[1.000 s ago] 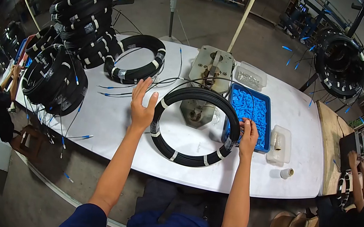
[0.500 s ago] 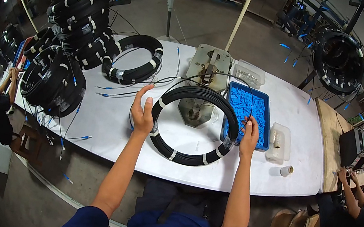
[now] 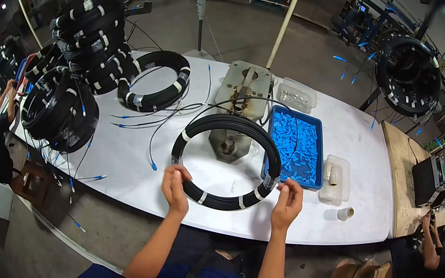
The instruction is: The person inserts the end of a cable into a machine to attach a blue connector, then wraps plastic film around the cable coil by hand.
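A black cable coil (image 3: 218, 202) with white ties and clear tape stands out over the table's near half, in front of the metal fixture (image 3: 244, 87). My left hand (image 3: 175, 191) is closed at its lower left edge, fingertips on the cable. At the lower right, beside the clear tape, my right hand (image 3: 286, 206) has its fingers curled and pinched against the coil's edge. A loose cable arcs from the coil over the fixture toward the blue tray (image 3: 321, 155). One blue connector (image 3: 154, 166) lies left of the coil.
Stacked black coils (image 3: 84, 33) fill the table's left end, with another coil (image 3: 152, 103) beside them. Clear bins (image 3: 297, 95), a white spool (image 3: 346, 213) and a wooden board (image 3: 399, 174) are on the right. Other people (image 3: 429, 256) work at both sides.
Both hands have moved down along the coil's sides and closed at its lower edges. My left hand was open before; my right hand was at the loose cable.
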The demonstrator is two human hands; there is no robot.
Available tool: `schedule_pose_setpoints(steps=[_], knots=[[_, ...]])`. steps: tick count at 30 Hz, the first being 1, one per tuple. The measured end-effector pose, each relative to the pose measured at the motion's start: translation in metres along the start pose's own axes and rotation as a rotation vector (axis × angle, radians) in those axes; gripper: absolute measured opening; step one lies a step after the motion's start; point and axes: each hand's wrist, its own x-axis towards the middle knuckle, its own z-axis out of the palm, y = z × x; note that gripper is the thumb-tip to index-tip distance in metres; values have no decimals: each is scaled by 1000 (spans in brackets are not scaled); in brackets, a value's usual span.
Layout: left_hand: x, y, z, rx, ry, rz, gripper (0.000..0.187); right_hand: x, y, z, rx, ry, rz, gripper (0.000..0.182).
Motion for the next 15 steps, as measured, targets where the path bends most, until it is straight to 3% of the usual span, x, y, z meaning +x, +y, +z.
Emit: schedule_pose_setpoints(steps=[2,3,5,7,10,15], knots=[[-21,-7,8,1,-138,-94,24,-11,1,-11,21,-148,77,20],[-30,-7,17,-4,-213,-138,24,-16,3,-14,55,-119,113,18],[-37,2,40,24,-413,-60,25,-20,5,-23,-42,-103,69,16],[-45,0,58,-8,-487,-143,28,-26,7,-33,-95,-68,75,15],[-56,-6,77,-11,-542,-328,43,-38,7,-57,-67,-38,261,15],[-90,-36,108,9,-655,-480,31,-53,21,-109,3,145,407,15]])
